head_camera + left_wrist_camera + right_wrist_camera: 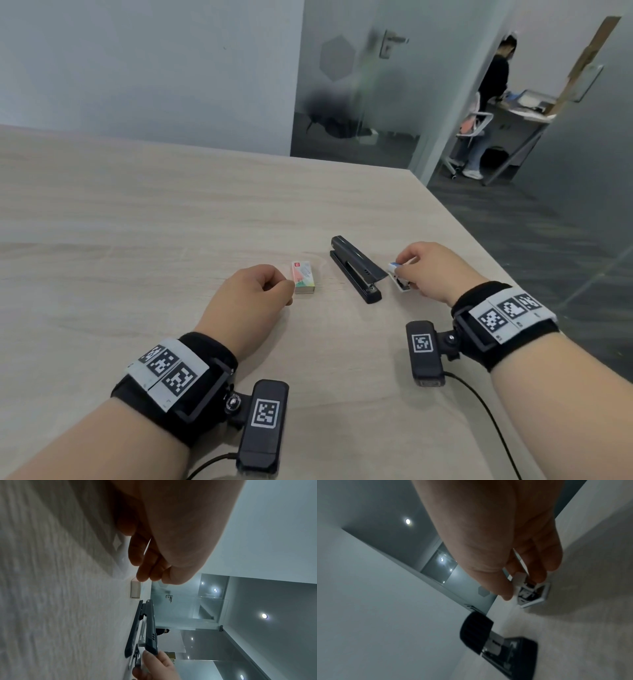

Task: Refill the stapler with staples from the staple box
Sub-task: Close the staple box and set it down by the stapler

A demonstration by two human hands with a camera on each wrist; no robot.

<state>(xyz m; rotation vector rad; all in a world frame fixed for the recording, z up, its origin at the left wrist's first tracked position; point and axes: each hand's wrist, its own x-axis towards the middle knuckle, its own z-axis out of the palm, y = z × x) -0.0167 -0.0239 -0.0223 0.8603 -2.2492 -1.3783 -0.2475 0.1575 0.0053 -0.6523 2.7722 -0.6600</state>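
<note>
A black stapler (pixel 354 267) lies closed on the wooden table (pixel 171 212), running diagonally between my hands; it also shows in the wrist views (pixel 149 626) (pixel 505 646). Left of it lies a small pink, green and white staple box (pixel 303 277) (pixel 135 589). My left hand (pixel 290 293) (pixel 150 578) is curled, its index fingertip at the box's near left corner; a grip cannot be made out. To the stapler's right, my right hand (pixel 399 270) (pixel 522 586) pinches an open white staple tray (pixel 400 281) (pixel 534 595) that rests on the table, with dark staples inside.
The table's right edge (pixel 496 260) runs diagonally just beyond my right hand, with dark carpet past it. Cables trail from both wrist cameras toward me. A glass door and a person at a desk stand far back on the right.
</note>
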